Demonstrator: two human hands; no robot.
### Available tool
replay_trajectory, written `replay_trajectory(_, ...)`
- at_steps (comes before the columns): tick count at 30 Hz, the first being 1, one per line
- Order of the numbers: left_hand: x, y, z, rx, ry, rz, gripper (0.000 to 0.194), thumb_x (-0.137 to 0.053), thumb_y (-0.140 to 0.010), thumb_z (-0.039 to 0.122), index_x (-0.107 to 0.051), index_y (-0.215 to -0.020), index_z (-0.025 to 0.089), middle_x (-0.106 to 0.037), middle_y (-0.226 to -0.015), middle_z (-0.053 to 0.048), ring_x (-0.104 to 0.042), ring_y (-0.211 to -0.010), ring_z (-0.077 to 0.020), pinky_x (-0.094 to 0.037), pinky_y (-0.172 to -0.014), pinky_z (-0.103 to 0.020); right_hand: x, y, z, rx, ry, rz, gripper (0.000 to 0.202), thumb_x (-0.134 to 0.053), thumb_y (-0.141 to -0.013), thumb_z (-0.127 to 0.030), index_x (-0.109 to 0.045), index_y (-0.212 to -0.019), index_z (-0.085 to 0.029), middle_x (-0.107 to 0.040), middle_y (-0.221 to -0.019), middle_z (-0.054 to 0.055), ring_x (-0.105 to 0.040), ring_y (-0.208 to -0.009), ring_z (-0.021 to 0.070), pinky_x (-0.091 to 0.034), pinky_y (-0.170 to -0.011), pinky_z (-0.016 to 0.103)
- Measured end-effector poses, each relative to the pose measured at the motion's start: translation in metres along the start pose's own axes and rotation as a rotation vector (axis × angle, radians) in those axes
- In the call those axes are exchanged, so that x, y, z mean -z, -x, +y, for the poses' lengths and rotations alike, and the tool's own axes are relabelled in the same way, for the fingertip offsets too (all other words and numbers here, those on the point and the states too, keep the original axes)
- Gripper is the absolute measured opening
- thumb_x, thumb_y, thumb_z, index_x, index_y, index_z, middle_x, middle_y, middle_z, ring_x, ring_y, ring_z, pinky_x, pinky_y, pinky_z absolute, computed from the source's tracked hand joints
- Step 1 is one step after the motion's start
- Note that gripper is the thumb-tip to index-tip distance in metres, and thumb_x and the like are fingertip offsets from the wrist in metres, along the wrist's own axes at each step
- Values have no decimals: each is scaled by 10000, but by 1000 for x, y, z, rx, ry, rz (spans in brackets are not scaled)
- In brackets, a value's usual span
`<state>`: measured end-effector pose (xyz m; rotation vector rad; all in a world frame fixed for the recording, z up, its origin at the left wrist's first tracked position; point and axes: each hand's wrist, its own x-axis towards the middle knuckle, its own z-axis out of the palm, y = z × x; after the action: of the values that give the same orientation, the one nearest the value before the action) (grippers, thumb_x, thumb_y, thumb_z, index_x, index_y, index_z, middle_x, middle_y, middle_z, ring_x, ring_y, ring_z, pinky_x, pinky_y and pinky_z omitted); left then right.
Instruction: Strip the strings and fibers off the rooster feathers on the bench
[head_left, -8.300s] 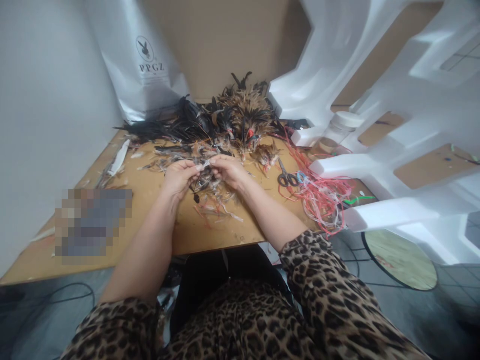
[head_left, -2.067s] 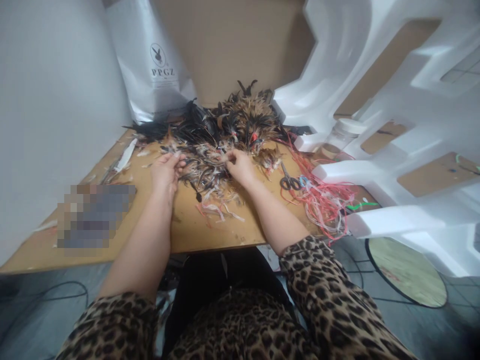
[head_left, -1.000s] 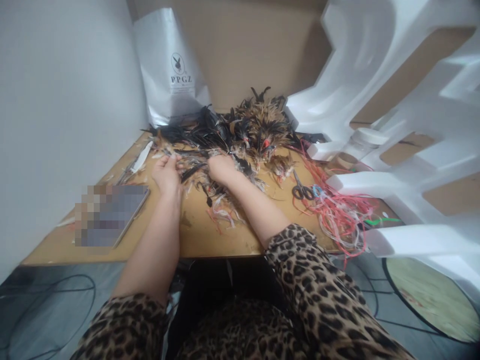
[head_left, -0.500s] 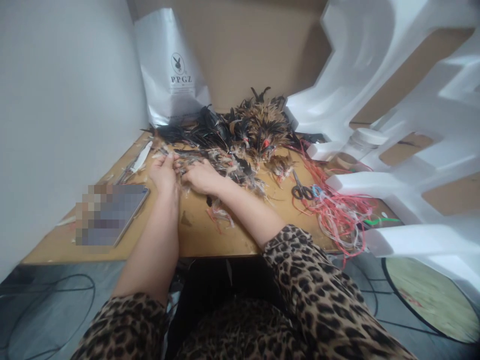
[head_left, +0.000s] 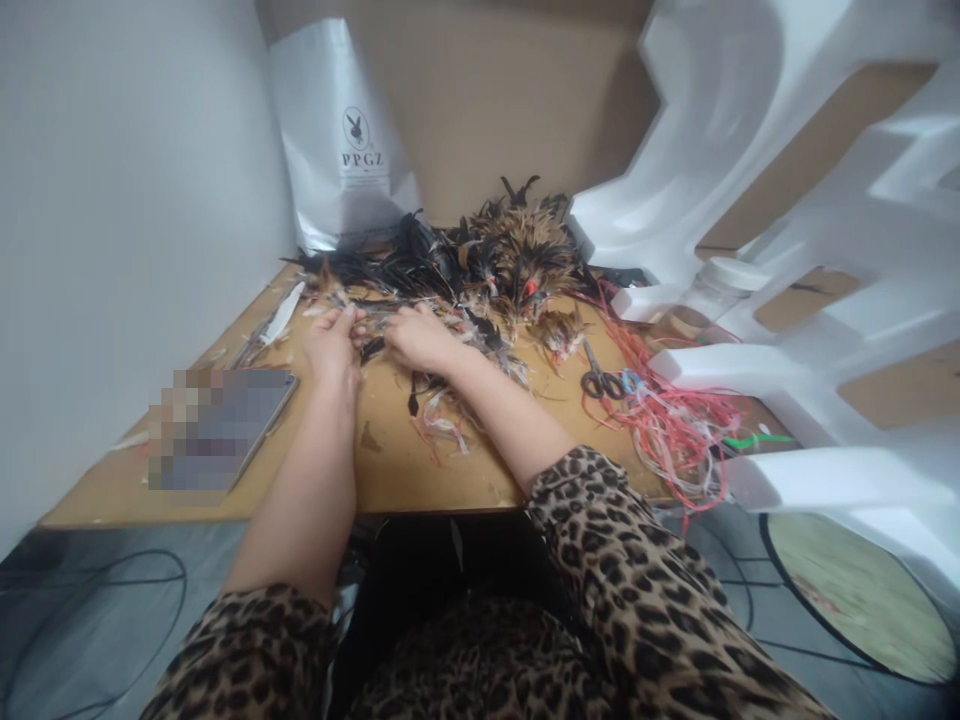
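Note:
My left hand (head_left: pixel 332 340) is closed in a pinch over the left side of the table, holding brown feathers (head_left: pixel 327 284) whose fluffy tips stick up above its fingers. My right hand (head_left: pixel 417 338) is curled just to the right, a small gap away. Its fingertips are pressed together; what lies in them is hidden. Greyish loose feathers lie behind and between the two hands. Past them is a heap of black feathers (head_left: pixel 420 262) and brown feathers (head_left: pixel 529 235). A small brown feather bunch (head_left: pixel 559 333) lies apart, right of my right hand.
Scissors (head_left: pixel 602 380) with dark handles lie beside tangled red and white string (head_left: pixel 675 430) on the right. A phone or tablet (head_left: pixel 247 420), partly blurred out, is at left. A white bag (head_left: pixel 345 190) stands behind. White foam (head_left: pixel 825 480) borders the right side.
My right hand has moved right and slightly up, widening the gap to my left hand. My left hand has shifted slightly right, with the brown feathers now more upright above it.

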<state>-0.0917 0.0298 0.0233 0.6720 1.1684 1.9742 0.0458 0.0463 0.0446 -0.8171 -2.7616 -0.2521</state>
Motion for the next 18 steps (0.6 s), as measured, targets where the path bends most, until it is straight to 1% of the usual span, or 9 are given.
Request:
replay_trajectory(2, 0, 2, 0, 79, -22, -74, 107, -664, -688, 170, -563, -669, 140, -648, -646, 0, -490, -419, -22, -289, -351, -107, 14, 5, 12, -38, 10, 72, 246, -392, -881, -196, -632, -901, -142, -615, -999, 119, -464, -985, 247, -294, -834, 386)
replay_trajectory(5, -1, 7, 1, 206, -40, -229, 111, -682, -681, 149, -573, -685, 130, -679, -699, -30, -557, -460, -43, -348, -367, -104, 29, 11, 25, -67, 19, 146, 224, -410, -877, -198, -626, -907, -149, -593, -1010, 118, -449, -995, 244, -274, -836, 375)
replay_trajectory(7, -2, 10, 2, 297, -26, -321, 81, -668, -696, 129, -589, -712, 120, -688, -707, -48, -592, -483, -66, -383, -372, -109, 33, 14, 29, -64, 15, 177, 218, -416, -878, -202, -629, -893, -158, -584, -1010, 111, -443, -997, 242, -264, -835, 372)
replay_trajectory(10, -1, 13, 4, 405, 7, -426, 41, -623, -736, 97, -618, -776, 102, -696, -704, -70, -615, -500, -81, -444, -407, -117, 32, 14, 29, -47, 6, 200, 211, -428, -880, -222, -631, -892, -167, -582, -1004, 101, -440, -991, 241, -260, -827, 371)
replay_trajectory(12, -1, 14, 5, 449, 37, -464, 44, -601, -754, 82, -622, -789, 98, -698, -703, -71, -617, -501, -77, -471, -436, -121, 30, 13, 28, -36, 4, 206, 213, -430, -884, -240, -631, -902, -172, -582, -1006, 99, -437, -990, 242, -261, -826, 373)
replay_trajectory(14, 0, 15, 5, 475, 59, -474, 43, -594, -758, 69, -619, -780, 97, -690, -679, -56, -609, -488, -69, -477, -439, -119, 29, 13, 27, -30, 3, 209, 218, -428, -888, -254, -631, -905, -178, -580, -1014, 99, -433, -996, 244, -263, -830, 378)
replay_trajectory(18, 0, 14, 3, 487, 68, -484, 51, -603, -736, 39, -610, -739, 89, -673, -648, -42, -594, -474, -60, -468, -428, -111, 28, 13, 25, -41, -21, 213, 217, -434, -885, -255, -636, -884, -178, -583, -1024, 99, -435, -1018, 246, -271, -853, 390)
